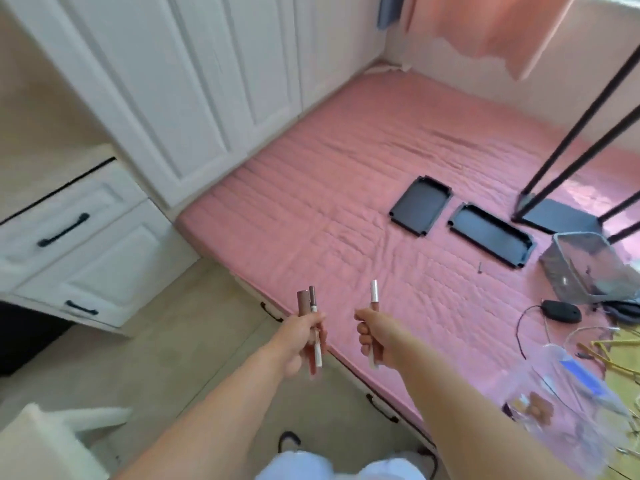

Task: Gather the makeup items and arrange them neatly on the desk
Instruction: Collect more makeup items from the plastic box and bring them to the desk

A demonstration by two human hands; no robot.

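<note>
Both forearms are bare; no sleeves are seen. The left hand point(299, 341) and right hand point(375, 336) are ungloved. Pale, whitish-blue legwear point(339, 467) is seen at bottom centre.

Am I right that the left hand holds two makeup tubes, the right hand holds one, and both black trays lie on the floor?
Not quite. The head view shows the two black trays lying on the pink mattress, not on the floor. The rest stands: the left hand grips two makeup tubes and the right hand grips one tube.
</note>
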